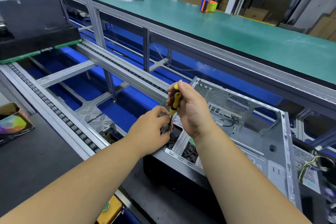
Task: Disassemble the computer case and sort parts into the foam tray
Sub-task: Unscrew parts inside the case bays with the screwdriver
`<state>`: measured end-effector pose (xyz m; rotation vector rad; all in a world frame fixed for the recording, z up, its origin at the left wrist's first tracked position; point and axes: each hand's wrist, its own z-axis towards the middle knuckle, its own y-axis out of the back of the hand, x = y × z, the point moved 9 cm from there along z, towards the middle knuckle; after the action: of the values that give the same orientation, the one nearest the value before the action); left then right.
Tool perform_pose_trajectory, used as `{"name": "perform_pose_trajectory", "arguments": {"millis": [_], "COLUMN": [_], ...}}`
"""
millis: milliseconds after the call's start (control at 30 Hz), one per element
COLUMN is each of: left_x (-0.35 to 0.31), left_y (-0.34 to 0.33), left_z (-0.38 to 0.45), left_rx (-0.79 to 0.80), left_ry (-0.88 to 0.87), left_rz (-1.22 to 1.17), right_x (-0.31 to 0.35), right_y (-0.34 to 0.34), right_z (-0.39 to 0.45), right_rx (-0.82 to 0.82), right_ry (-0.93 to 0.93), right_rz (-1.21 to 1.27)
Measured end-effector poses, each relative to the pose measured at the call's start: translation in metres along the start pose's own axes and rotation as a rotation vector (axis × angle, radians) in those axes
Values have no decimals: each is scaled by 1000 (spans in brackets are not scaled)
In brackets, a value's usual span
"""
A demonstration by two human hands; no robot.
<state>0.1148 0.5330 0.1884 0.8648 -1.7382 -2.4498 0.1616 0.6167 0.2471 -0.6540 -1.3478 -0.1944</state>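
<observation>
Head view: right hand [189, 107] grips the screwdriver [175, 101] upright; just below that grip, left hand [152, 129] pinches its tip at the computer case [254, 132] (unscrewing step); next needs steady turning.

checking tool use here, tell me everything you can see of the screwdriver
The screwdriver has a yellow and black handle, plastic or rubber by its look, and a thin dark shaft. It stands nearly upright, tip down, over the near left corner of the open case. The right hand grips the handle from the right; the left hand pinches at the shaft's lower end. The tip is hidden behind the left fingers.
</observation>
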Motion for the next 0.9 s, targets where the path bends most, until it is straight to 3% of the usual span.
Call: {"name": "perform_pose_trajectory", "arguments": {"millis": [300,500,900], "left_x": [0,-1,-1], "left_y": [0,2,1], "left_z": [0,0,0], "left_rx": [6,12,24], "left_ry": [10,8,-7], "left_rz": [24,17,-7], "right_x": [-14,-10,-7], "right_y": [-9,-16,4], "right_z": [3,1,3], "right_rx": [-18,104,-30], "right_ry": [-18,12,-77], "right_rz": [122,56,128]}}
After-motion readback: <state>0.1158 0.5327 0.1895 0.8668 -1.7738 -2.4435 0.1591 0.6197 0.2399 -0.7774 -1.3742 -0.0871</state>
